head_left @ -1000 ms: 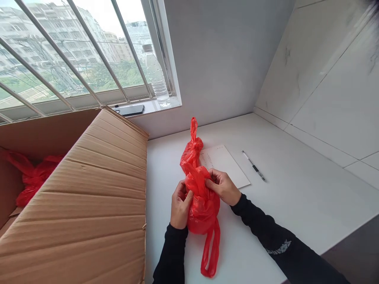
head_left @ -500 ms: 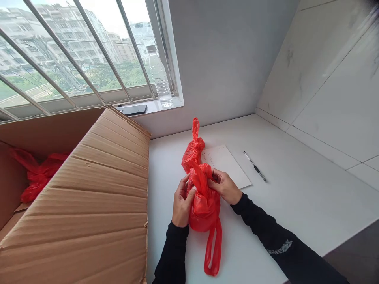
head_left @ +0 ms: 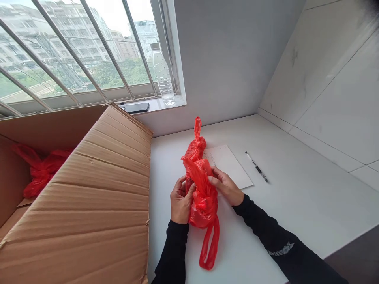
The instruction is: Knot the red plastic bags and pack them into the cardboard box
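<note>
A knotted red plastic bag [head_left: 205,205] is between my two hands above the white tabletop, one handle loop hanging toward me. My left hand [head_left: 182,199] grips its left side, thumb pressed on the plastic. On the right side, my right hand [head_left: 226,184] pinches the bag's upper part with thumb and fingers. Whatever is inside the bag is hidden by the plastic. Just behind it stands a second tied red bag [head_left: 195,149], its loop pointing up. A white notebook or pad [head_left: 231,167] with small print lies partly behind the bags.
A black-and-clear pen [head_left: 257,167] lies right of the pad. At left is an open cardboard box [head_left: 112,189] with another red bag [head_left: 44,173] inside. A water bottle [head_left: 163,77] and a phone [head_left: 136,107] rest on the windowsill beside the barred window.
The held bag has turned and tilted slightly, its top plastic flap now leaning left. My right thumb and fingers have shifted on the plastic. The view has moved a little.
</note>
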### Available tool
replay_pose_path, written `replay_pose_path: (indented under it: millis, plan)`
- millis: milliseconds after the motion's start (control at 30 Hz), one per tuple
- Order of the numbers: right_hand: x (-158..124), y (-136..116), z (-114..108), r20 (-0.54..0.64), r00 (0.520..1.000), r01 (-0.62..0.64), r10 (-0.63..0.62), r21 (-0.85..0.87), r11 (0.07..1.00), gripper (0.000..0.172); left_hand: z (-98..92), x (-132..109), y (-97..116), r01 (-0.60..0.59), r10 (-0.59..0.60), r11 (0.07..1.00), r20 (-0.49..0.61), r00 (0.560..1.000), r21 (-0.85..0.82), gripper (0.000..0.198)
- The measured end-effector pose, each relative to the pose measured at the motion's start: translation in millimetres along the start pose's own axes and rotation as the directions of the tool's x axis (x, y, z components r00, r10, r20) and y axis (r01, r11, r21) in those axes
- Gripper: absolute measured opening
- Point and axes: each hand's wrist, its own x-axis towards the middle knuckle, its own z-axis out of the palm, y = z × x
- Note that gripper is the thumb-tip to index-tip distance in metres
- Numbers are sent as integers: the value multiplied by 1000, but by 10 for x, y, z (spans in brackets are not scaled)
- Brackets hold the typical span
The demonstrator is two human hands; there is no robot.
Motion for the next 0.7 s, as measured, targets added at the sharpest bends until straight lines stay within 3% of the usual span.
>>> replay_pose_path:
  millis: [167, 467, 700]
  plan:
    - [11, 45, -10, 44, 999, 12, -12, 7, 1000, 49, -11, 14, -22, -13, 14, 1000, -31, 999, 17, 35]
    - [30, 60, -61, -151, 988, 29, -13, 102, 994, 35, 27, -17, -18, -7, 5, 1000, 133, 991, 11, 39]
    - [-5, -43, 14, -83, 996, -23, 33, 114, 993, 49, -2, 18, 3, 27, -28, 998, -17, 999, -63, 41]
